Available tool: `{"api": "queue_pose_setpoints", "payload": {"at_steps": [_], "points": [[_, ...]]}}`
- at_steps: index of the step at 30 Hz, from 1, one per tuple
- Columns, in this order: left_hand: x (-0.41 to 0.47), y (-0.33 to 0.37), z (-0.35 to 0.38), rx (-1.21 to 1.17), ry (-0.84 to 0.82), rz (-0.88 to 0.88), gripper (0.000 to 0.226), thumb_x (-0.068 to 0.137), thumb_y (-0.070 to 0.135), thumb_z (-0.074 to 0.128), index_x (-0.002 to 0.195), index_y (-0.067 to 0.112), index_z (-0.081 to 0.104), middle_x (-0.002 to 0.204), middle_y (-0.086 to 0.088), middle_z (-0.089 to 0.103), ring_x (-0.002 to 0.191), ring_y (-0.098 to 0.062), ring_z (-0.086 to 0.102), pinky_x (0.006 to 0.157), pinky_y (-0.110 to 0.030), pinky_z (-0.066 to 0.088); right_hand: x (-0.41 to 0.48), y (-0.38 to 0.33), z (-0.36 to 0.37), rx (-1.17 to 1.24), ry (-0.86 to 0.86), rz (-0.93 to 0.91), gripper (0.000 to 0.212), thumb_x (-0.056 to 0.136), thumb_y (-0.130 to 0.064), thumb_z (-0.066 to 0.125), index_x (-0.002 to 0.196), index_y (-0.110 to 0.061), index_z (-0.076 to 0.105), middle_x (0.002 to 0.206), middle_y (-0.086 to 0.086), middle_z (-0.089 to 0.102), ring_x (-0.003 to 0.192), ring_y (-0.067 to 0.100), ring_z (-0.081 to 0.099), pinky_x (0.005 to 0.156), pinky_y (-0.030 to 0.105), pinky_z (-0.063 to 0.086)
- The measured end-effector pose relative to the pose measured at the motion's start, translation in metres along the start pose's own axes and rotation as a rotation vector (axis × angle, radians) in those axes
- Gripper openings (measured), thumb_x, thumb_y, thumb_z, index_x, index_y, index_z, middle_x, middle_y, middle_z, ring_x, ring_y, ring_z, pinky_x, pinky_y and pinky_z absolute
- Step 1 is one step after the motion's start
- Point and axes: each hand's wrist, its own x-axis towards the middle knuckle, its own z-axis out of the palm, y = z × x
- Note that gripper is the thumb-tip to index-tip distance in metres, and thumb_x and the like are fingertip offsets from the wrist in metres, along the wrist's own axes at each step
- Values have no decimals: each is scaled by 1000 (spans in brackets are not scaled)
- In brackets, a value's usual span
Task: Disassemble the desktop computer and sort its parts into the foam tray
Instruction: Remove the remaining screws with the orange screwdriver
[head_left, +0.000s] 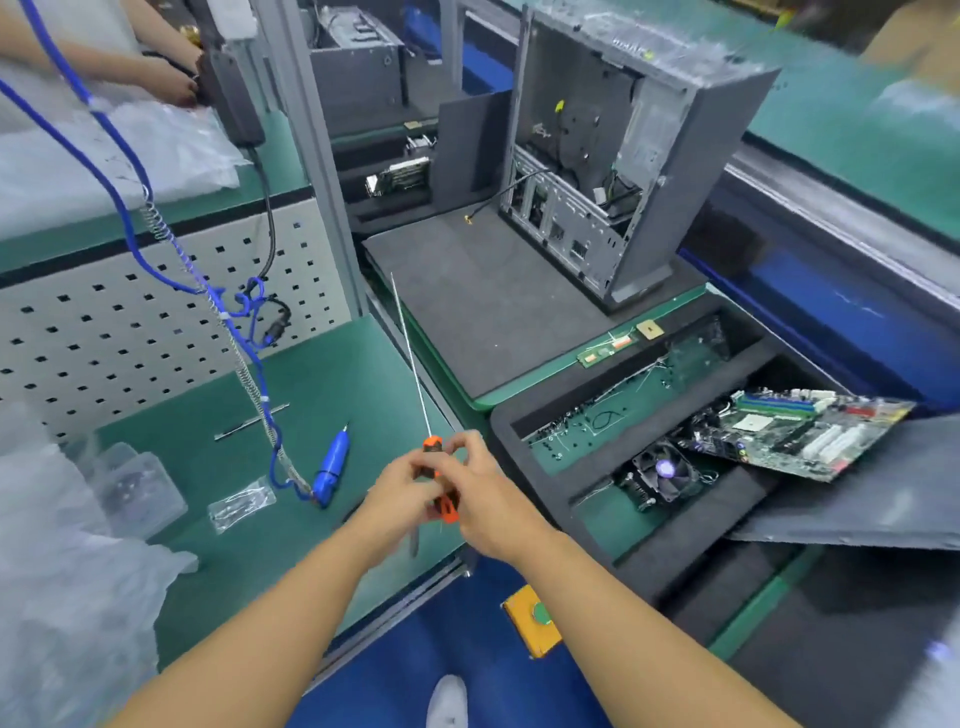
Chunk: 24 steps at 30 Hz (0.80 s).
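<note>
Both my hands hold an orange-and-black screwdriver (439, 499) over the front edge of the green bench; its long thin shaft points up and away. My left hand (397, 486) grips the handle from the left, and my right hand (480, 493) pinches it from the right. The opened grey computer case (623, 156) stands upright on a black foam pad (478, 306) at the back. To the right lies the black foam tray (675, 525). In it rest a green motherboard (795, 434), a cooler fan (662, 475) and several loose screws.
A blue electric screwdriver (332, 465) on a coiled blue cable lies on the green mat (311, 395), near a small plastic bag (241, 504). A yellow box with a green button (535, 618) sits below the bench edge. Another person's hands (171, 78) work at the far left.
</note>
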Motion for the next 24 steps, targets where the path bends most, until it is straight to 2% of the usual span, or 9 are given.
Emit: {"api": "queue_pose_setpoints", "payload": {"at_steps": [3,6,9,12,14,17,20,22,24], "points": [[1,34,26,46,-166,139,27,77,13,69,104,15,71,95,-12,71,85,-24,67,76,-37,56,-16,9,-46,-200,125,-180,35,94,-23,56,123,-36,42,126,-8,46,104,26,58,84,48,55],[3,66,63,122,-247,252,31,70,23,75,100,12,72,94,-10,71,86,-20,64,79,-35,51,-42,9,-96,-419,271,-353,45,81,-12,68,117,-30,49,145,-7,32,114,23,44,91,35,47],[-1,98,116,233,-388,367,33,68,25,72,97,10,69,87,-3,64,82,-14,57,74,-31,47,-81,-3,-145,-494,373,-445,33,76,-9,60,106,-19,50,129,-5,50,92,26,43,85,33,41],[-15,124,179,324,-594,416,24,73,18,62,94,25,72,84,14,65,77,-1,58,70,-19,47,-134,-11,-188,-572,497,-404,32,73,-4,61,104,-10,58,115,3,63,80,31,49,78,37,42],[-29,133,221,376,-742,450,34,79,17,55,96,40,74,92,20,69,88,6,60,79,-18,48,-174,-14,-213,-617,578,-360,33,75,-9,59,107,-7,61,106,5,66,79,29,49,77,35,40],[-43,130,280,372,-827,413,31,80,45,50,102,39,71,98,30,68,92,14,58,87,-13,46,-234,-14,-242,-650,660,-232,46,76,-13,69,120,-9,58,99,2,63,80,26,43,74,36,42],[-68,125,350,309,-845,377,32,91,51,42,94,30,66,73,23,68,64,9,58,68,-13,48,-294,-7,-265,-584,800,-108,58,77,-11,72,130,-18,48,103,-5,60,85,20,42,74,34,45],[-88,125,395,231,-870,345,59,103,42,23,77,29,74,67,12,69,61,-1,62,63,-23,49,-334,-1,-282,-455,938,-66,42,85,-13,69,124,-17,53,104,-13,55,90,15,47,82,30,44],[-108,127,435,200,-894,395,67,106,27,21,61,31,71,60,6,64,54,-8,59,59,-29,45,-371,-1,-298,-292,1063,-74,26,91,-17,65,114,-21,55,104,-10,57,92,18,55,85,29,45]]}}
